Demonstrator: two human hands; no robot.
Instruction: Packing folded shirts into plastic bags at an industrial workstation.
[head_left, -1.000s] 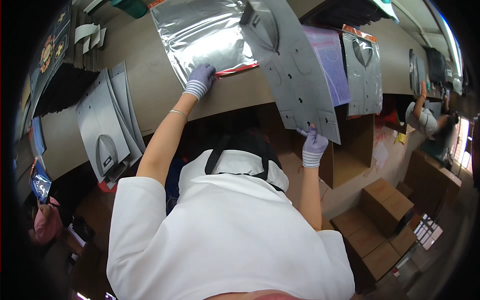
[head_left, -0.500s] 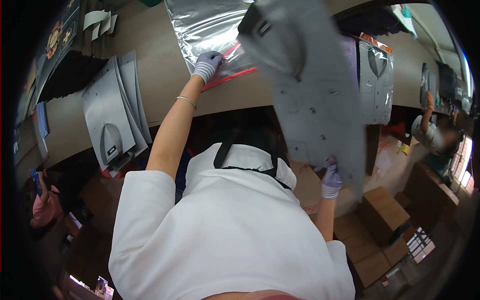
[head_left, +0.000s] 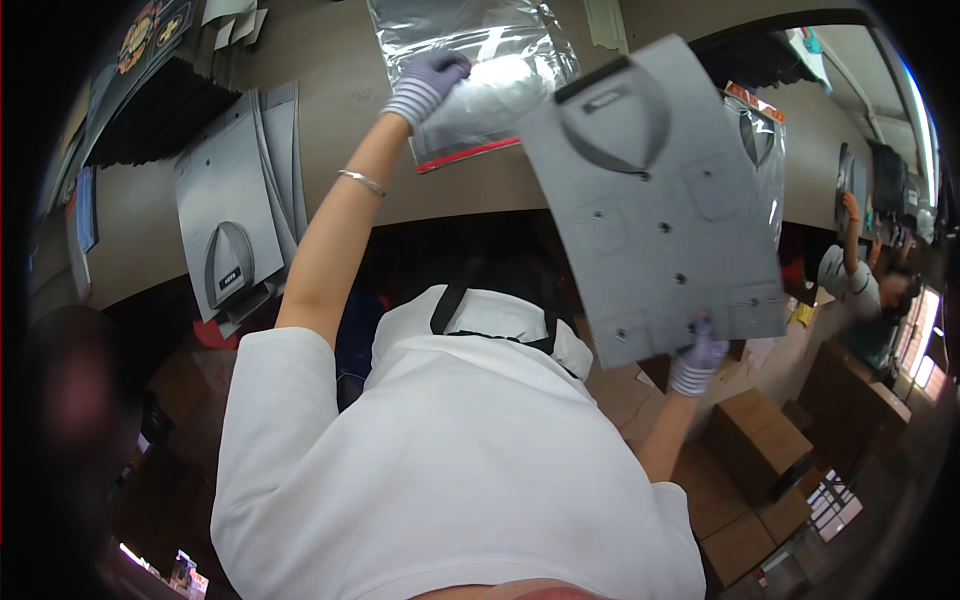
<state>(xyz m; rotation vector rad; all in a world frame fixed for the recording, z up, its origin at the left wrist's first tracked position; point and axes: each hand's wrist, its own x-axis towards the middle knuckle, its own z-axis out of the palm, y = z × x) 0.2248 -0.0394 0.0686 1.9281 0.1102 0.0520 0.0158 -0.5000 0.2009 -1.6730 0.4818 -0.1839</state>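
My left hand (head_left: 432,84), in a thin purple glove with a striped cuff, is over a clear plastic bag (head_left: 500,112) on the table. Its fingers are closed in a pinch on the bag's upper layer. A red strip runs along the bag's near edge. My right hand (head_left: 700,360), gloved the same way, grips the bottom edge of a folded grey shirt (head_left: 640,260). The shirt is raised, flat and stiff, collar away from me, its buttons and two chest pockets showing. Its collar end is beside the bag's right edge.
Folded grey shirts (head_left: 235,190) lie stacked at the left of the table (head_left: 330,130). Bagged shirts (head_left: 765,150) lie to the right, partly behind the held one. Dark folded material (head_left: 165,110) is at far left. Cardboard boxes (head_left: 755,440) stand at lower right. A co-worker (head_left: 855,270) is at far right.
My left hand has moved away from me, from the red strip to farther up the bag. The shirt, blurred and farther over the table before, has come back toward me and right, facing up.
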